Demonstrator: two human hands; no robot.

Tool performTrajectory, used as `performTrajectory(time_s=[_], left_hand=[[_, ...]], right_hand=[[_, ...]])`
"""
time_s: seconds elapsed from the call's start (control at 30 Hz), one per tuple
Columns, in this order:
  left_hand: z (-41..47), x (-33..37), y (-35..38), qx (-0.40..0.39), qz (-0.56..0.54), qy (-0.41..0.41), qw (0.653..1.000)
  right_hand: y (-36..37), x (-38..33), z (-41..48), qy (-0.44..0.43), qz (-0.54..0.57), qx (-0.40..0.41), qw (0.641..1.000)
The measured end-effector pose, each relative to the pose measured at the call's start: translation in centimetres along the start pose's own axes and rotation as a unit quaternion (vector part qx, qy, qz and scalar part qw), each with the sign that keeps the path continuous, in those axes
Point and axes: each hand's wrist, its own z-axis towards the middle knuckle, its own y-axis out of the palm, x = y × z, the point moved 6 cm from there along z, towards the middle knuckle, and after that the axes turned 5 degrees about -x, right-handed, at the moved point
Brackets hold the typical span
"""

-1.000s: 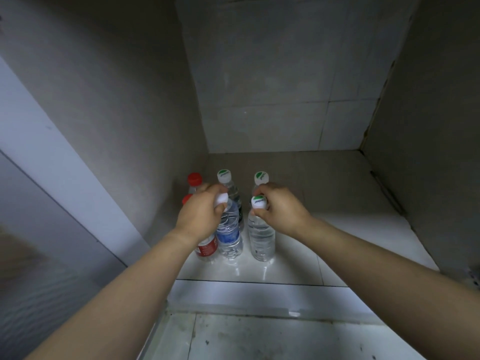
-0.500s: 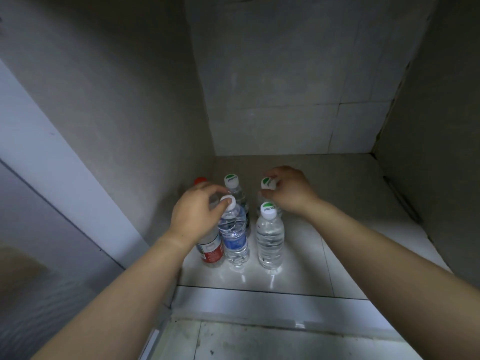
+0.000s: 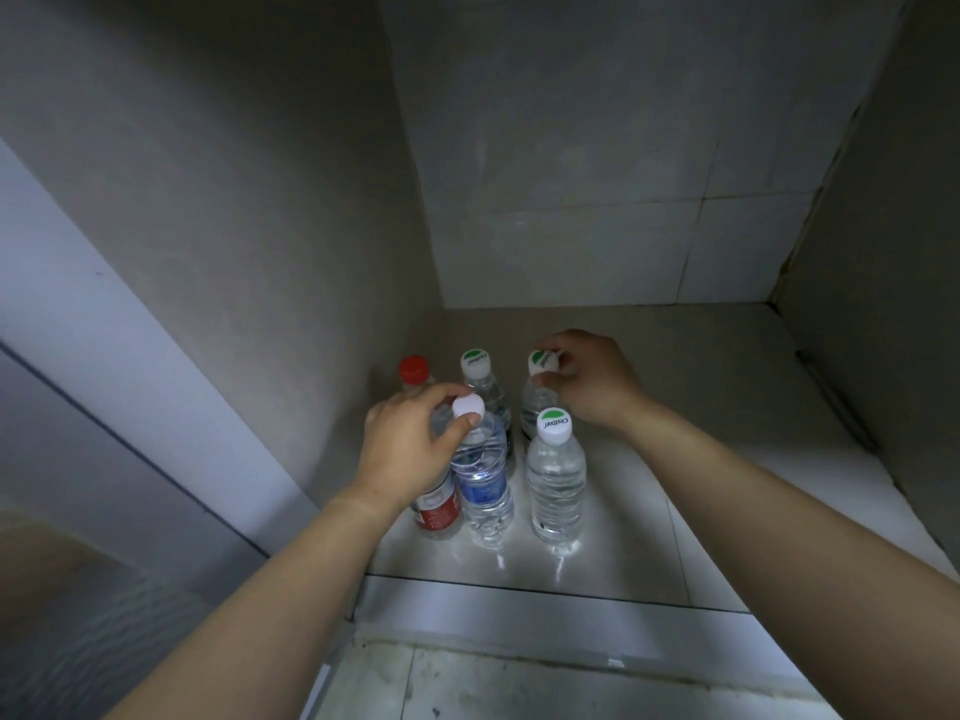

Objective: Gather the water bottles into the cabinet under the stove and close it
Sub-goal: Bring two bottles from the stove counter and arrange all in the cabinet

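Head view: inside of a dim cabinet (image 3: pixel 260 200), grey side walls L and R, pale tiled back wall (image 3: pixel 571 174) at 12 o'clock, glossy tiled cabinet floor (image 3: pixel 701 407) below it. A light sill (image 3: pixel 519 610) runs along the front edge at 6, with grubby floor tile (image 3: pixel 519 688) nearer me.

All the water bottles I can see stand upright on the cabinet floor, packed close to the L wall in 2 rows of 3.
- Back row, 9 to 3: red-cap bottle (image 3: pixel 414 368), green-cap bottle (image 3: pixel 475 362), back-right bottle (image 3: pixel 543 361).
- Front row, 9 to 3: red-label bottle (image 3: pixel 439 509), blue-label bottle (image 3: pixel 485 491), Cestbon bottle (image 3: pixel 555 485) w/ green-and-white cap.

My left hand (image 3: pixel 410 444) comes in from 7 o'clock. Thumb and curled fingers pinch the plain white cap of the blue-label bottle. The hand covers the top of the red-label bottle, so I can't tell its cap colour.

My right hand (image 3: pixel 592 379) comes in from 4 o'clock, passing just beside the Cestbon bottle w/o gripping it. Its fingertips pinch the cap of the back-right bottle, which looks tipped a bit toward 9.

Cestbon bottle stands free, just beside the blue-label one. Cabinet front is open toward me.
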Motion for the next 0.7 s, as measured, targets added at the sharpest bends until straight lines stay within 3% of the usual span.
performTrajectory(time_s=[0.33, 0.53, 0.7], left_hand=[[-0.4, 0.2, -0.8, -0.006, 0.026, 0.034, 0.999], [-0.8, -1.4, -1.9, -0.019, 0.029, 0.032, 0.999], [-1.3, -2.5, -3.0, -0.012, 0.035, -0.009, 0.999]], right_hand=[[-1.8, -1.9, -2.6, -0.065, -0.03, -0.02, 0.997], [-0.6, -1.9, -5.1, -0.024, -0.029, -0.133, 0.99], [0.1, -2.0, -5.4, -0.033, -0.059, -0.13, 0.989]])
